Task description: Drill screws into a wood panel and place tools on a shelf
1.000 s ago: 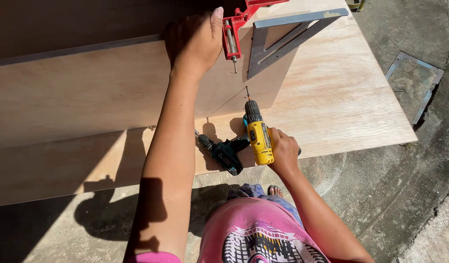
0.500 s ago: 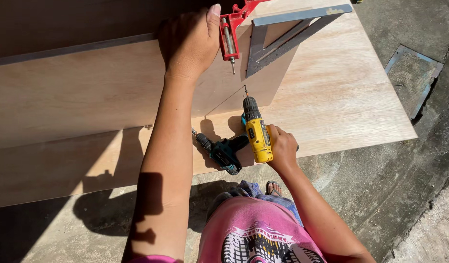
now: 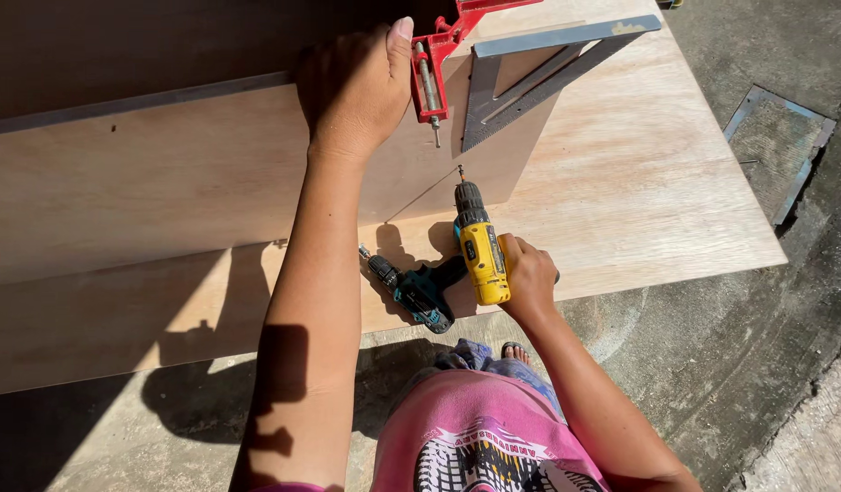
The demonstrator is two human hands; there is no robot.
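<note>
My left hand grips the top edge of an upright plywood panel, next to a red corner clamp. My right hand holds a yellow cordless drill; its bit points up at the panel's face, just below the clamp's screw. A grey metal triangle square leans against the panel corner to the right of the clamp. A second, teal-and-black drill lies on the flat plywood sheet, to the left of the yellow one.
The flat plywood sheet lies on a concrete floor. A framed grey square slab sits on the ground at the right. My pink shirt and a bare foot show at the bottom, near the sheet's front edge.
The yellow drill in my right hand has moved up a little toward the upright panel. My left hand keeps its grip on the panel's top edge.
</note>
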